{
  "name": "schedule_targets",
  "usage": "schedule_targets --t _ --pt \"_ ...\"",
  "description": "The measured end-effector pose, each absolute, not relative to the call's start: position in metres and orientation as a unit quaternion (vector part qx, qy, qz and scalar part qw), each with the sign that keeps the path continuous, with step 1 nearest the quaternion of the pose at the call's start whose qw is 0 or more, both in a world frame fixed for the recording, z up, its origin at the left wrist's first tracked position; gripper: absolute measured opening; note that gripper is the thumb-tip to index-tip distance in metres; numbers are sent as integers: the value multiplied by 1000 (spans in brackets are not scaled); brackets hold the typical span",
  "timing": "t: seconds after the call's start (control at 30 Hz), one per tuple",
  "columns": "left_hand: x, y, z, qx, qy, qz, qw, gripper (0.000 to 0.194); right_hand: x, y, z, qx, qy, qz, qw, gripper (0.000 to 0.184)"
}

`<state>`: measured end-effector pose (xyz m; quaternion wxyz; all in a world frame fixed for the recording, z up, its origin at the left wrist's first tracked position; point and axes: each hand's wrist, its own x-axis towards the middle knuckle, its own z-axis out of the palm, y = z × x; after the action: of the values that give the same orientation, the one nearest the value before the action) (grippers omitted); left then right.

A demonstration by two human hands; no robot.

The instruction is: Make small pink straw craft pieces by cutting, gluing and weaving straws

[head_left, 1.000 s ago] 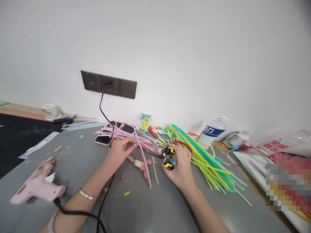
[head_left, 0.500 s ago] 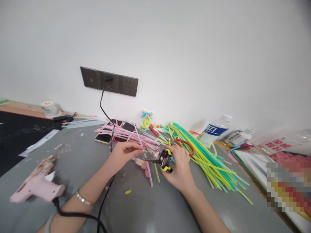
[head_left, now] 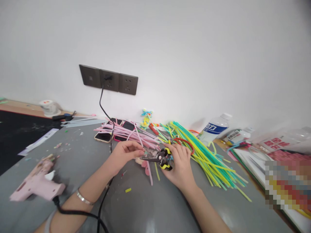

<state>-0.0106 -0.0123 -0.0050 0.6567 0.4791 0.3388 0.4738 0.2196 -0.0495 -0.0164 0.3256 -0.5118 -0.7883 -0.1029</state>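
Note:
My right hand (head_left: 179, 166) grips black-and-yellow pliers (head_left: 159, 157), their long jaws pointing left. Close to the jaw tips, my left hand (head_left: 125, 153) is closed in a pinch; whatever lies between its fingertips is too small to make out. Below the jaws are pink rounded pieces (head_left: 145, 166), partly covered by the tool. Just beyond both hands lies a loose bundle of pink pipe cleaners (head_left: 131, 133). To the right of my right hand spreads a bundle of green and yellow pipe cleaners (head_left: 206, 155). Red-handled scissors (head_left: 186, 142) lie beside it, partly hidden by that hand.
A pink glue gun (head_left: 39, 186) lies at left, its black cable running under my left forearm. Phones (head_left: 103, 137) rest beneath the pink bundle. A plastic bottle (head_left: 215, 127) leans near the wall. One short yellow-green piece (head_left: 128, 190) lies on the grey table (head_left: 155, 210).
The plier jaws have shifted slightly left, nearer the left fingertips. Both hands keep nearly the same place and grip; the whole view has moved a little.

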Motion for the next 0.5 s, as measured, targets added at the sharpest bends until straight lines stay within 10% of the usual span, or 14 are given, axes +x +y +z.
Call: schedule_targets --t 0.5 --pt "-6 -18 5 387 326 487 712 28 219 -51 -15 -516 -772 -180 324 52"
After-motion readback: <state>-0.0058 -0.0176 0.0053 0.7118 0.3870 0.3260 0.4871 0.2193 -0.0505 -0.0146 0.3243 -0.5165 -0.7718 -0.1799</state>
